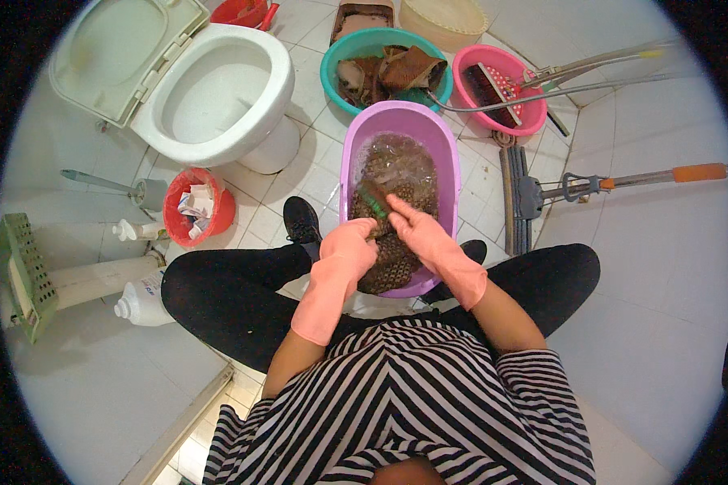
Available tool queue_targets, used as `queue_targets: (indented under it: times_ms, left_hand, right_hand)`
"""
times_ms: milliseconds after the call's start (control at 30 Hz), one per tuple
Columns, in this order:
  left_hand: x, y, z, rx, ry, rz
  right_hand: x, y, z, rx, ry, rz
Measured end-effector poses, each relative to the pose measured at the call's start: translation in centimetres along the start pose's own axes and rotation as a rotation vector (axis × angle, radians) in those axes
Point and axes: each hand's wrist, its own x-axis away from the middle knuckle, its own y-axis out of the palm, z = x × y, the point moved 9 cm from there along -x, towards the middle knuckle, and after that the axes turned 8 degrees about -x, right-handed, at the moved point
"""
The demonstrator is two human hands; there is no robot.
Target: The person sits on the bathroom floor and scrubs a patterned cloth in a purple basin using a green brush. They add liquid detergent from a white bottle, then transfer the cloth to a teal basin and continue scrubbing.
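Note:
A purple plastic tub [454, 182] stands on the floor between my legs, with murky, sudsy water in it. Brown patterned textile [391, 264] lies in the tub, partly under water. My left hand [349, 248], in a pink rubber glove, grips a fold of this textile near the tub's left wall. In my right hand [421, 236], gloved alike, is a brush with green bristles [373, 201], blurred and held over the textile. Part of the brush is hidden by the fingers.
Beyond the tub are a teal basin [326, 73] holding brown cloth and a pink basin [540, 115] with a broom head. A toilet [218, 91] and a red waste bin [225, 212] stand left. A sponge mop [515, 200] leans at the right.

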Motion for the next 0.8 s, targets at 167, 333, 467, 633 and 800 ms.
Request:
queue_targets:
  times_ms: [167,333,467,633,800]
  left_hand:
    - [0.5,4.7,0.0,-0.118,0.075,-0.167]
    - [2.0,5.5,3.1,-0.185,0.214,-0.27]
    - [3.3,5.5,4.3,-0.09,0.383,-0.489]
    - [-2.4,1.6,4.1,0.189,0.144,0.177]
    - [-8.6,10.1,-0.9,0.136,-0.195,-0.096]
  right_hand:
    - [-4.3,-1.0,3.2,0.574,0.107,-0.184]
    - [-7.7,-4.7,8.1,0.217,0.342,0.21]
    - [-6.0,-5.2,8.2,-0.123,0.52,0.311]
    - [-1.7,-4.1,8.7,-0.413,0.648,0.279]
    - [0.2,-3.1,5.2,-0.383,0.531,0.265]
